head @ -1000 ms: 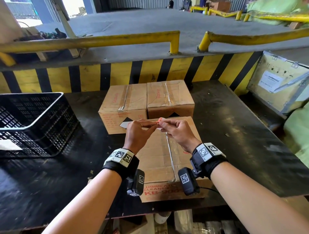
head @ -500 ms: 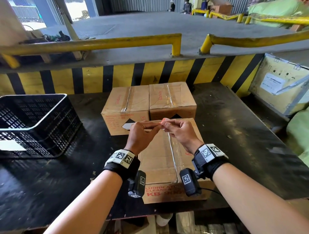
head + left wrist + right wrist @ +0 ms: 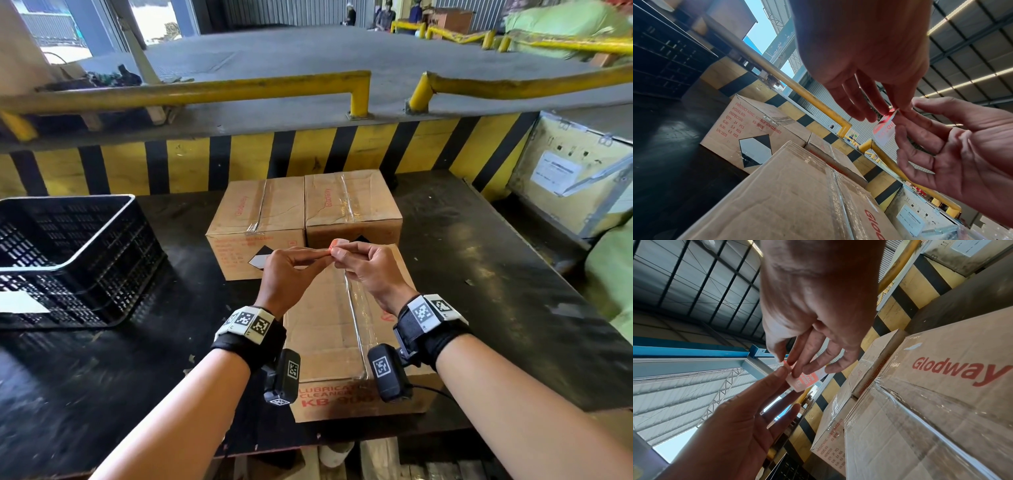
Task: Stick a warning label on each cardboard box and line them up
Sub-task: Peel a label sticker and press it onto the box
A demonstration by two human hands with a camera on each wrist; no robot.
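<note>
Three taped cardboard boxes stand on the black table (image 3: pixel 102 377). Two are side by side at the back, the left box (image 3: pixel 253 209) and the right box (image 3: pixel 349 202), each with a black-and-white diamond mark on its front. The near box (image 3: pixel 329 335) lies in front of them. Above its far end my left hand (image 3: pixel 318 259) and right hand (image 3: pixel 339 255) meet fingertip to fingertip. Together they pinch a small red-and-white warning label (image 3: pixel 337 243). The label (image 3: pixel 885 129) hangs from its top corner, and its printed face (image 3: pixel 807 379) shows from below.
A black plastic crate (image 3: pixel 68 253) sits on the table at the left. A yellow-and-black striped wall (image 3: pixel 239 164) with yellow rails (image 3: pixel 205 92) backs the table. A pale wooden crate (image 3: pixel 575 178) stands off the right edge. Bare tabletop lies right of the boxes.
Both hands stay together above the near box. The label's red-and-white edge now shows a little more above the fingertips.
</note>
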